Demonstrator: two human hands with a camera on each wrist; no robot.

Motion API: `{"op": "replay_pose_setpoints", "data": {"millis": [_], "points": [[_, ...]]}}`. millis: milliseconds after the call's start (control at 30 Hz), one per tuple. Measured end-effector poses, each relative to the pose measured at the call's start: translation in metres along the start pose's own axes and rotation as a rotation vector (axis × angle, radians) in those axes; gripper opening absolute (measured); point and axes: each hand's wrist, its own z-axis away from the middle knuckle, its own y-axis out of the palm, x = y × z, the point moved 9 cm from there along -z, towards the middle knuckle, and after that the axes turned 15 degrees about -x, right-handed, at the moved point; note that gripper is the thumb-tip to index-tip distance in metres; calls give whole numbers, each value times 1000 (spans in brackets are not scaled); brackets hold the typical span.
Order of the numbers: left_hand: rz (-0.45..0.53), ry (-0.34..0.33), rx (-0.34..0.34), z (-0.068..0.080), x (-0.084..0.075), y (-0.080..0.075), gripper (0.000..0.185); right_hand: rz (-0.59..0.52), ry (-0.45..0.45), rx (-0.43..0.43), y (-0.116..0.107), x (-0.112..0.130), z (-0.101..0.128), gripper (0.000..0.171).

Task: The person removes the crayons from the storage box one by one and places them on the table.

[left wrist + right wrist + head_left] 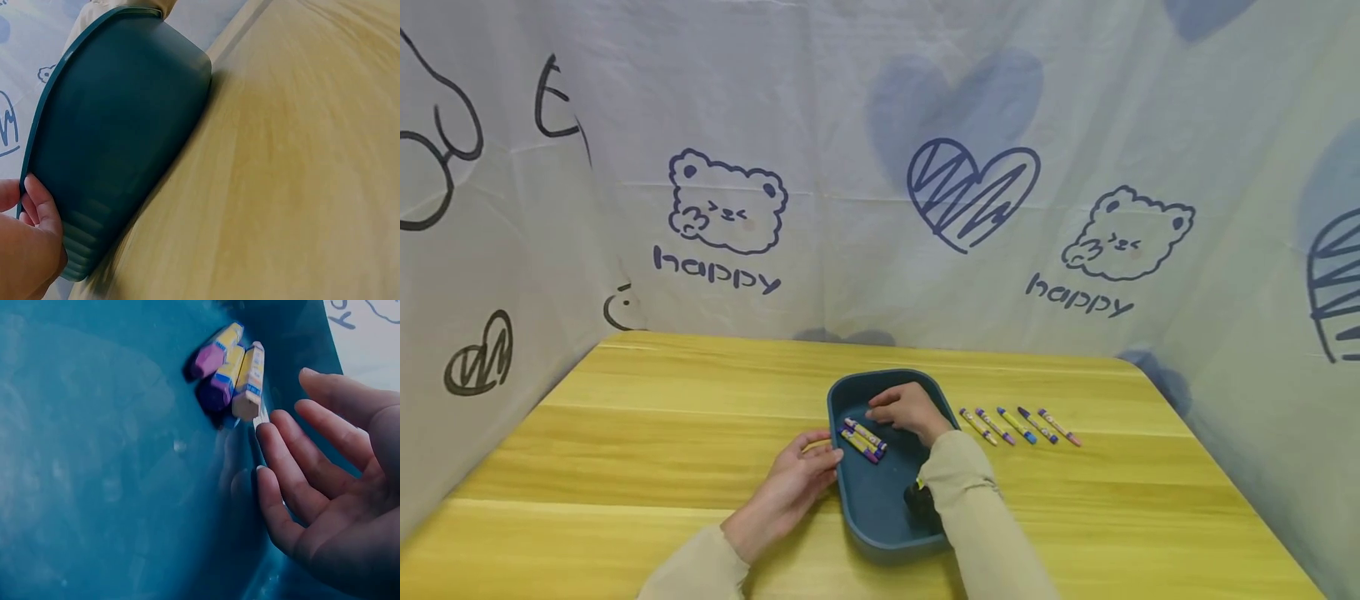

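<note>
From the head view, a dark teal tray [850, 392] sits on the yellow worktop [625, 433] with three crayons [863, 440] lying inside it; the left hand [797, 479] rests against its left wall, the right hand [910, 411] reaches into it, and five more crayons [1019, 426] lie in a row just right of it. The left wrist view shows that hand's fingers [39, 203] pressed loosely on the tray's outer wall [119, 156], a relaxed grip holding nothing. In the right wrist view the right hand [331, 494] lies spread and empty, fingertips just beside the crayons [231, 372] on the tray floor [94, 487].

Crayons [863, 440] in tray [880, 517] — more beside
</note>
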Motion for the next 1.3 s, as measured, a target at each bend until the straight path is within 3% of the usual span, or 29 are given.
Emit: {"op": "replay_pose_setpoints", "data": {"millis": [767,1067,1300], "points": [[-11,-5,-12,0,1,0,38,76,-66,135,12,5,9,28],[-13,-3,-16,0,1,-1,39,205,-142,107,14,6,6,16],[-8,-4,-11,1,1,0,40,243,-196,68,13,7,3,11]]}}
